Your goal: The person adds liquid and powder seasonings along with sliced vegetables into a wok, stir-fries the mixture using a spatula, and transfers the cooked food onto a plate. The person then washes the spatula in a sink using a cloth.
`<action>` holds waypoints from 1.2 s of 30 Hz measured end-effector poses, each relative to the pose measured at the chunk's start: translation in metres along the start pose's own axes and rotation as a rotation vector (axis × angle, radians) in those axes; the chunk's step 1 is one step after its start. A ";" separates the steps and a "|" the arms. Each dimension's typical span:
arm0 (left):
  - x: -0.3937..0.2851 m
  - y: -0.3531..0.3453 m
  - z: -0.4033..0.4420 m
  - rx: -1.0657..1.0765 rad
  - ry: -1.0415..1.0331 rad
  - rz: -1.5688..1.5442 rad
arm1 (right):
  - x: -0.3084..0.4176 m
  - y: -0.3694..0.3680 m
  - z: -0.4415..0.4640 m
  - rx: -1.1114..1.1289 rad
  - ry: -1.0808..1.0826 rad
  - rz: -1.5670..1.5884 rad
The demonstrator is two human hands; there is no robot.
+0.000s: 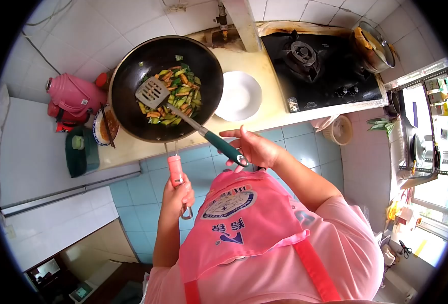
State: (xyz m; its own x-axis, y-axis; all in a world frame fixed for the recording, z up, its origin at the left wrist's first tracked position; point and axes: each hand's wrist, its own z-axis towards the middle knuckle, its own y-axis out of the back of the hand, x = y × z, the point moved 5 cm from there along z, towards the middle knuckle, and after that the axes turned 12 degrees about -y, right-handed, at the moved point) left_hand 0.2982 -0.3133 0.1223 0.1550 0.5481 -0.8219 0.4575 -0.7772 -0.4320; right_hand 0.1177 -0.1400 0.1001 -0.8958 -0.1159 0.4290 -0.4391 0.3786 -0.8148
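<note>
My left hand (176,196) is closed around the pink handle (174,165) of a black wok (126,106). The wok holds a stir-fry (184,99) of green and orange pieces. A slotted spatula (152,92) lies across it, its metal head on the food and its green grip (221,144) reaching over the rim toward me. At that grip is my right hand (259,149), fingers spread; some fingers are behind the grip and do not wrap around it. A white plate (239,96) is on the counter right of the wok.
A black gas stove (315,68) with a metal pot (375,48) stands right of the counter (272,86). On the left are a pink thermos (76,93), a bowl with chopsticks (104,125) and a green bin (82,152). A basket (338,130) sits below the stove.
</note>
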 end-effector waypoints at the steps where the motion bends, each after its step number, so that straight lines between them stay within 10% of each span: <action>1: 0.002 0.002 0.000 0.011 -0.010 0.019 | -0.001 -0.013 0.002 -0.059 -0.017 -0.106; 11: 0.014 -0.007 0.037 0.042 0.015 0.167 | 0.039 0.019 -0.063 -0.414 0.196 -0.504; 16: 0.027 -0.001 0.115 0.038 -0.016 0.059 | 0.103 0.022 -0.059 -0.849 0.720 -1.347; 36: 0.031 -0.006 0.082 0.042 -0.058 0.245 | 0.124 0.034 0.005 -0.919 0.728 -1.629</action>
State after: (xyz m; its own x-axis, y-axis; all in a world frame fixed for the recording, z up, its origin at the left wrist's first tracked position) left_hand 0.2285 -0.3174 0.0690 0.2058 0.3239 -0.9234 0.3753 -0.8976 -0.2312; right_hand -0.0083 -0.1460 0.1240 0.5248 -0.5371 0.6604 -0.2871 0.6187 0.7313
